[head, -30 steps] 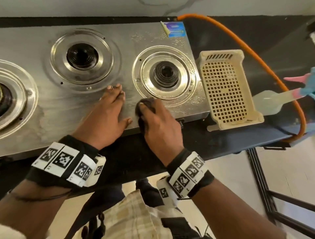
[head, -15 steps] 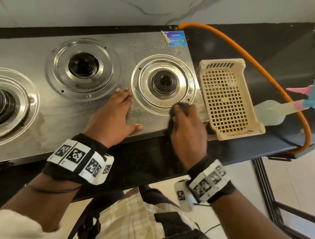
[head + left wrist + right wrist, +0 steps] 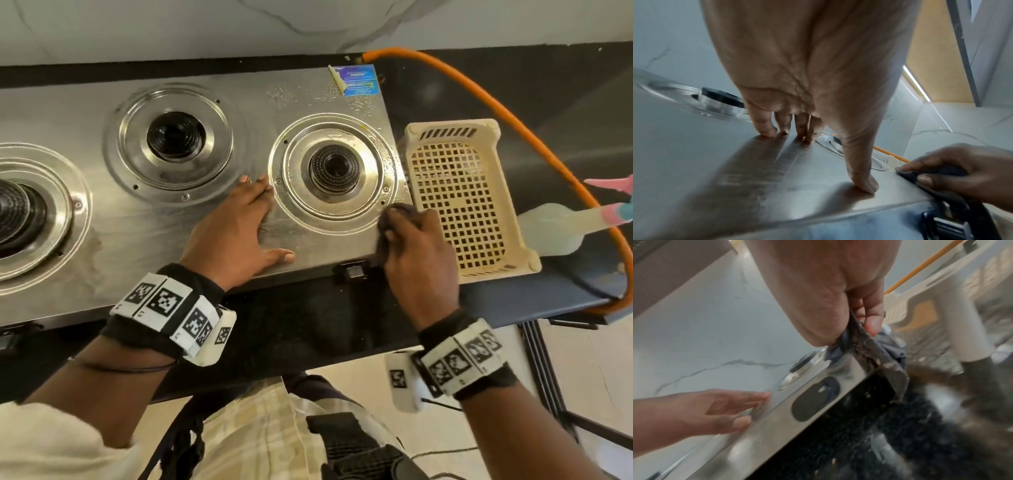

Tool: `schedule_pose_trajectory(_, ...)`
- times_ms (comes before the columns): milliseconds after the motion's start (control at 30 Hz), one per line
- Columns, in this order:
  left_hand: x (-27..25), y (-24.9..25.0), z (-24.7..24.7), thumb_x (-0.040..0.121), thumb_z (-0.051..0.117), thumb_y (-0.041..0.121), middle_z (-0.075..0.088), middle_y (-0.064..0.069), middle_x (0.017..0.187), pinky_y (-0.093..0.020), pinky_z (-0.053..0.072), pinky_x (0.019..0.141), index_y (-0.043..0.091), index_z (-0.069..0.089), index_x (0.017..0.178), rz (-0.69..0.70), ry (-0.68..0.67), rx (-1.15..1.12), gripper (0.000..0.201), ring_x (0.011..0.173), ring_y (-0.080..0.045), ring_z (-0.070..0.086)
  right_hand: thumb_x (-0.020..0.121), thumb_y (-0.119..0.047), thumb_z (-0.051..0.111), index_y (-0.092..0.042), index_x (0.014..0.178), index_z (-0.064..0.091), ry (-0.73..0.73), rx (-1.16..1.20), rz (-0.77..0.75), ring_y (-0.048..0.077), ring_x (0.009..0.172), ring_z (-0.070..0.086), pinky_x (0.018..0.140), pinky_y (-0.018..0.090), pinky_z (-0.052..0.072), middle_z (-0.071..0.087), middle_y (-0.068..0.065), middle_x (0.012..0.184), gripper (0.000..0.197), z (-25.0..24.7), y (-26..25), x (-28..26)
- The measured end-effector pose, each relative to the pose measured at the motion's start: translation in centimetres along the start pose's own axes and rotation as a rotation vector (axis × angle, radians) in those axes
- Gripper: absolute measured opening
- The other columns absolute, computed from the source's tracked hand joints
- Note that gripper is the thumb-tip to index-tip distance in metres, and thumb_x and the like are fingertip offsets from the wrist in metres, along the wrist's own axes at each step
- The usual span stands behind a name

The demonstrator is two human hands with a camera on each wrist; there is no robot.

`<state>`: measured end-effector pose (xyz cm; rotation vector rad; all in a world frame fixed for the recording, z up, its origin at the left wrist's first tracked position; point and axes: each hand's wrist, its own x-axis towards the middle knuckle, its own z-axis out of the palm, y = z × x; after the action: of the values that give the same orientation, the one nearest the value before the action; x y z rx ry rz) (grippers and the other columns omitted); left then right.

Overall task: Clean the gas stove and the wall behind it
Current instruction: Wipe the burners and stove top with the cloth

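Gas stove (image 3: 212,219) sitting on the dark counter (image 3: 308,325), marble wall (image 3: 171,27) right behind it. From the head view: left hand (image 3: 233,236) spread flat on the steel between the two burners, bracing. Right hand (image 3: 418,253) curled round a dark cloth (image 3: 394,216), rubbing the front right corner just beside the right burner ring (image 3: 334,171). Looks like mid-wipe on the stove top, wall not touched yet as far as can be judged. Water droplets near the blue sticker (image 3: 358,80), so next probably working up that back corner, lifting clear of the burner. Cream basket (image 3: 459,202) just beside the stove: nothing in it. Spray bottle (image 3: 561,229) lying on its side further right; contents can't be made out.

Left wrist view: fingertips (image 3: 766,131) and thumb pressed down on the steel, cloth coming in from the right.

Right wrist view: cloth (image 3: 875,352) pinched between thumb and fingers, a tail hanging over the stove's front edge near the black knob (image 3: 813,399). Blurry otherwise.
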<state>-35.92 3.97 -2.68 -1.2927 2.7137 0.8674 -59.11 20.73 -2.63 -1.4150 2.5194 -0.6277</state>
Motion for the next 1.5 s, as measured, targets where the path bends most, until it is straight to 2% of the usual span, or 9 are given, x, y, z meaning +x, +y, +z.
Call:
schedule_pose_trajectory(133, -0.1, -0.1, -0.1, 0.073, 0.083, 0.063, 0.014, 0.007, 0.173, -0.043, 0.019, 0.129, 0.019, 0.027, 0.163, -0.002, -0.007, -0.024, 0.116, 0.16, -0.012, 0.005, 0.105, -0.028, 0.055, -0.012, 0.136, 0.067, -0.016, -0.01, -0.004, 0.017, 0.094, 0.059, 0.08, 0.036, 0.058, 0.055, 0.009, 0.129, 0.037, -0.3, 0.2, -0.5)
schedule_pose_trajectory(300, -0.4, -1.0, -0.2, 0.069, 0.086, 0.062, 0.011, 0.009, 0.174, -0.042, 0.017, 0.129, 0.019, 0.024, 0.164, -0.031, 0.003, -0.043, 0.121, 0.159, -0.009, 0.002, 0.101, -0.021, 0.064, -0.014, 0.14, 0.063, -0.196, -0.044, -0.294, 0.023, 0.106, 0.065, 0.087, 0.033, 0.059, 0.053, 0.006, 0.141, 0.04, 2.8, -6.5, -2.2)
schedule_pose_trajectory(500, -0.9, -2.5, -0.2, 0.065, 0.091, 0.053, 0.012, 0.002, 0.174, -0.045, 0.023, 0.128, 0.015, 0.026, 0.163, -0.064, 0.037, -0.06, 0.124, 0.16, -0.016, 0.008, 0.099, -0.016, 0.063, -0.009, 0.119, 0.071, -0.182, -0.124, -0.424, 0.028, 0.083, 0.07, 0.067, 0.031, 0.051, 0.06, 0.011, 0.122, 0.023, 5.8, -13.2, 3.6)
schedule_pose_trajectory(600, -0.8, -2.3, -0.3, 0.059, 0.091, 0.062, 0.013, 0.005, 0.173, -0.041, 0.027, 0.125, 0.025, 0.021, 0.164, -0.076, 0.042, -0.071, 0.131, 0.159, -0.015, 0.015, 0.102, -0.016, 0.058, -0.007, 0.108, 0.072, -0.137, -0.139, -0.435, 0.029, 0.076, 0.069, 0.061, 0.029, 0.043, 0.06, 0.012, 0.116, 0.017, 6.7, -14.9, 7.3)
schedule_pose_trajectory(733, -0.8, -2.0, -0.7, 0.06, 0.081, 0.07, 0.019, 0.006, 0.171, -0.053, 0.041, 0.118, 0.033, 0.028, 0.161, -0.044, 0.05, -0.148, 0.12, 0.157, -0.018, 0.023, 0.104, -0.014, 0.058, -0.006, 0.102, 0.072, -0.086, -0.134, -0.349, 0.027, 0.077, 0.066, 0.074, 0.036, 0.059, 0.056, 0.013, 0.114, 0.017, 8.1, -16.8, 11.4)
schedule_pose_trajectory(867, -1.0, -1.8, -0.9, 0.061, 0.073, 0.073, 0.021, 0.008, 0.17, -0.054, 0.045, 0.114, 0.037, 0.028, 0.159, -0.035, 0.051, -0.159, 0.114, 0.155, -0.018, 0.027, 0.105, -0.012, 0.054, -0.006, 0.105, 0.073, -0.093, -0.13, -0.302, 0.029, 0.08, 0.065, 0.076, 0.035, 0.057, 0.055, 0.012, 0.114, 0.02, 8.4, -17.3, 12.1)
schedule_pose_trajectory(1033, -1.2, -2.5, -0.7, 0.059, 0.09, 0.064, 0.016, 0.008, 0.172, -0.053, 0.038, 0.12, 0.033, 0.024, 0.162, -0.08, 0.037, -0.15, 0.127, 0.158, -0.017, 0.018, 0.102, -0.015, 0.055, -0.009, 0.11, 0.071, -0.108, -0.081, -0.376, 0.032, 0.076, 0.067, 0.064, 0.04, 0.057, 0.059, 0.013, 0.114, 0.019, 7.9, -15.1, 6.7)
schedule_pose_trajectory(1200, -3.1, -3.9, -1.6, 0.065, 0.09, 0.058, 0.007, 0.005, 0.174, -0.048, 0.025, 0.127, 0.018, 0.024, 0.164, -0.141, 0.055, -0.083, 0.126, 0.16, -0.014, 0.003, 0.1, -0.018, 0.064, -0.011, 0.129, 0.068, -0.257, -0.055, -0.414, 0.028, 0.088, 0.069, 0.075, 0.04, 0.061, 0.056, 0.008, 0.125, 0.029, 6.8, -14.0, 2.0)
schedule_pose_trajectory(1500, -3.5, -6.8, -4.6, 0.066, 0.089, 0.061, 0.002, 0.001, 0.175, -0.04, 0.008, 0.13, 0.013, 0.015, 0.165, -0.258, 0.013, -0.083, 0.133, 0.16, -0.016, -0.006, 0.103, -0.013, 0.06, -0.009, 0.113, 0.075, -0.11, -0.033, -0.332, 0.031, 0.083, 0.069, 0.081, 0.042, 0.064, 0.059, 0.012, 0.116, 0.018, 9.0, -17.8, 11.9)
